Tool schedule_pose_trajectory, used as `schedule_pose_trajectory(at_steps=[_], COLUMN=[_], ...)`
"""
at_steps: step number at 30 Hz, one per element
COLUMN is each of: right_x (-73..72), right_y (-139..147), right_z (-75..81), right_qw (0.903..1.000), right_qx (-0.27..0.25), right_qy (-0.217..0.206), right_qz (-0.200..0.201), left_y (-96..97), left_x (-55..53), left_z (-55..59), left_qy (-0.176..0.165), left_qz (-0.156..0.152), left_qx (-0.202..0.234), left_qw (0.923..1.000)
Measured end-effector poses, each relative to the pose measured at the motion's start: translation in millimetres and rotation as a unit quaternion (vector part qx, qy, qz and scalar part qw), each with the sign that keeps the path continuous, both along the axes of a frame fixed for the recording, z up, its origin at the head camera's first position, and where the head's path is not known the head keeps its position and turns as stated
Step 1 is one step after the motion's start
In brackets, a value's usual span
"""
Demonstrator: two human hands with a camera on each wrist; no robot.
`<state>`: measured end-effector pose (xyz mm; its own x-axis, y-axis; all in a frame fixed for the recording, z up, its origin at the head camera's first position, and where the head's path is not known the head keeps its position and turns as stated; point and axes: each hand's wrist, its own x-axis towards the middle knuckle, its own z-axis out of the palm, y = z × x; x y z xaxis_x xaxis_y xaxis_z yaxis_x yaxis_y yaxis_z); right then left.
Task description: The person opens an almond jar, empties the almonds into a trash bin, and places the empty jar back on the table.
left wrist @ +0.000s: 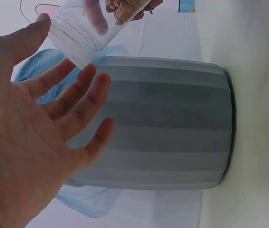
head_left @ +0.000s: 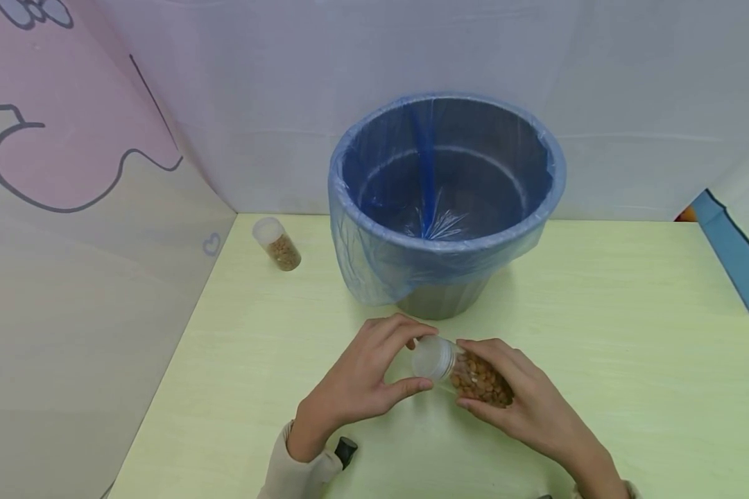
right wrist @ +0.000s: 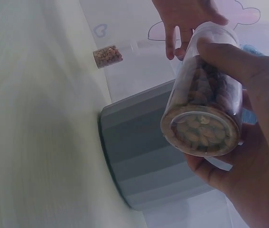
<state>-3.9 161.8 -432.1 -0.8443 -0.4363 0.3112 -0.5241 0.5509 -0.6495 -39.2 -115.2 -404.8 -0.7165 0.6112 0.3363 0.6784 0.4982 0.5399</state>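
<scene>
My right hand [head_left: 524, 395] grips a clear plastic jar [right wrist: 203, 95] of brown almond-like nuts [head_left: 477, 378] by its body, thumb on one side and fingers on the other. The jar lies tilted above the table, its frosted lid [head_left: 429, 357] pointing left. Around that lid is my left hand [head_left: 368, 378], fingers spread and loosely bent. Its thumb tip and fingertips are right at the lid's edge, as the left wrist view also shows, with the palm [left wrist: 25, 128] apart from the jar.
Behind the hands stands a grey bin [head_left: 443, 298] lined with a blue bag [head_left: 374, 256] folded over its rim. A second, smaller-looking jar [head_left: 283, 251] with brown contents stands back left on the pale yellow table [head_left: 636, 333]. Printed cloth walls [head_left: 256, 83] enclose the back and sides.
</scene>
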Motion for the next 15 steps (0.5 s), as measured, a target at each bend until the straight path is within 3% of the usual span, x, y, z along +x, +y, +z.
schedule_pose_trajectory(at_steps=[7, 15], right_x=[0.9, 1.3], right_y=[2.1, 3.2], right_z=[0.5, -1.1], right_qw=[1.0000, 0.9999], right_qx=[-0.007, -0.013], right_qy=[0.003, -0.001], right_qz=[0.004, 0.001], left_y=[-3.2, -4.0], left_x=[0.8, 1.3], left_z=[1.3, 0.4], left_qy=[0.014, -0.009], left_qz=[0.006, 0.015], left_qx=[0.012, 0.024], left_qw=[0.9998, 0.9996])
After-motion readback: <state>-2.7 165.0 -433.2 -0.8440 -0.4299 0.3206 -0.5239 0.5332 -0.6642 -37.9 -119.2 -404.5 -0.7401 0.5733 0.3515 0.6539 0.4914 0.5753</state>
